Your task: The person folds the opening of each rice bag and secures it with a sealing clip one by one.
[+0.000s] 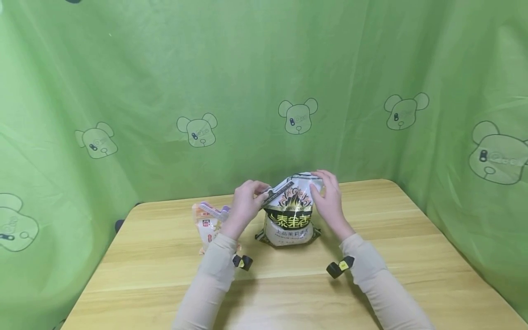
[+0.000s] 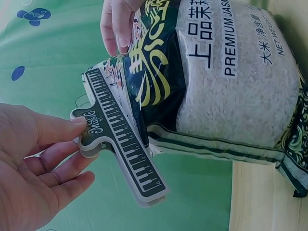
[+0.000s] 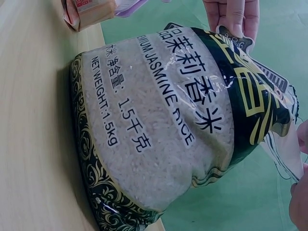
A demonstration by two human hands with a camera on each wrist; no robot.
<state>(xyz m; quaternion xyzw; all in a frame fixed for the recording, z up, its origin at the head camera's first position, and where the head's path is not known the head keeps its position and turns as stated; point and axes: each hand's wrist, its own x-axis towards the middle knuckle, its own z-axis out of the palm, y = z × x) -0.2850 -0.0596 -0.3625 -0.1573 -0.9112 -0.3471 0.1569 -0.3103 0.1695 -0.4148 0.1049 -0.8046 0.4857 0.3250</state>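
A bag of jasmine rice (image 1: 288, 234) stands upright on the table, its see-through lower part full of grains. My left hand (image 1: 243, 204) pinches the handle of a black-and-white clip (image 2: 122, 134) with a piano-key pattern, between thumb and fingers. The clip lies slantwise across the upper left of the bag, as the left wrist view shows. On the other side, my right hand (image 1: 331, 201) grips the bag's top right corner, thumb in front. In the right wrist view only part of that hand's fingers (image 3: 299, 197) shows, at the frame's edge.
Left of the rice, partly behind my left forearm, stands a smaller orange-and-white packet (image 1: 205, 227) with a purple clip (image 1: 212, 210) across its top. The wooden table (image 1: 144, 275) meets a green curtain (image 1: 247, 82) at the back and sides.
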